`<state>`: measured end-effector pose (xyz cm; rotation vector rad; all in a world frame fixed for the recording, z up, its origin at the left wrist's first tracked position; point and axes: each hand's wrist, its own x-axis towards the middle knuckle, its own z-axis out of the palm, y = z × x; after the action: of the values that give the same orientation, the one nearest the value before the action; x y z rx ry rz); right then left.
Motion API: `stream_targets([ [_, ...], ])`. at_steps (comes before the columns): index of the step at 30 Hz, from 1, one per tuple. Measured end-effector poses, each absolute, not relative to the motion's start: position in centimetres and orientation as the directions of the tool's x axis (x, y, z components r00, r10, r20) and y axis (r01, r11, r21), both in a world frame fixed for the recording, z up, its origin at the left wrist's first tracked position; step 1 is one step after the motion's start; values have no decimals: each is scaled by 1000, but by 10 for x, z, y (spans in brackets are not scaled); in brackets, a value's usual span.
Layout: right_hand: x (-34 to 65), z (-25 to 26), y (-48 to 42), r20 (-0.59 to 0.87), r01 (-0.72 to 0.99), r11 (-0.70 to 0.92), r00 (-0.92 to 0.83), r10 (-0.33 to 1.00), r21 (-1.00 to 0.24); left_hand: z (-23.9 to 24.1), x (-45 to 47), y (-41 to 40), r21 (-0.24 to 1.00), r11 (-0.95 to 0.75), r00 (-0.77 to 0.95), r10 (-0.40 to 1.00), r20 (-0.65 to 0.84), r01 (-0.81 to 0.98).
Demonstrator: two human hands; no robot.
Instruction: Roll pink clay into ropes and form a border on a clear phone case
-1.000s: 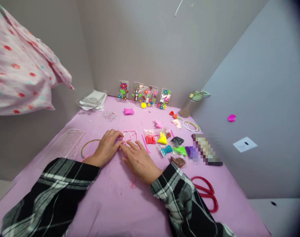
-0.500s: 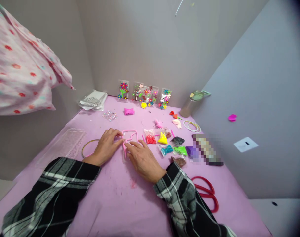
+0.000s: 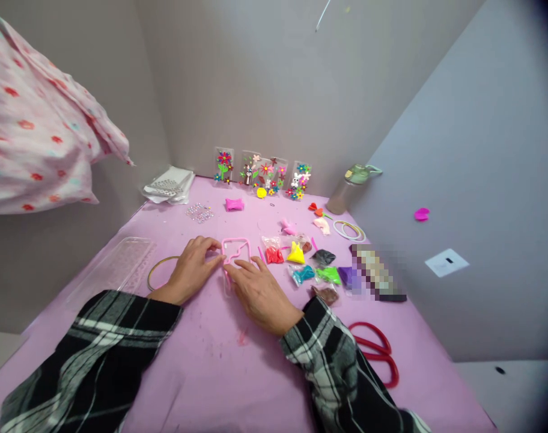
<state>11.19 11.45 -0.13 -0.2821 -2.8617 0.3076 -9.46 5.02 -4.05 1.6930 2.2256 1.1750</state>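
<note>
Both hands gather at a clear case rimmed in pink, mid-table.
It lies flat on the table between them: the left hand curls at its left edge, seemingly to steady it, while the right hand reaches over its near right part, fingers loosely bent, perhaps to press the pink strip. The fingertips are half hidden from here, so I can't tell whether either hand grips. Coloured packets sit just right, presumably for easy reach; the scissors lie nearer and farther right, clear of the elbow room; decorated panels stand at the far wall, likely for show.
</note>
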Motion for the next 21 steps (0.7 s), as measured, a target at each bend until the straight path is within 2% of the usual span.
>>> stream_targets([
  [3,111,-2,116,224,199,951,-941,253,-235,-40,-98,50,637,75,-391,842,371,767],
  [9,104,-10,113,228,171,959,-948,223,-227,-42,-95,54,640,55,-358,863,355,766],
  [21,103,-11,113,212,219,953,-941,262,-208,-45,-94,55,629,70,-348,877,331,774],
])
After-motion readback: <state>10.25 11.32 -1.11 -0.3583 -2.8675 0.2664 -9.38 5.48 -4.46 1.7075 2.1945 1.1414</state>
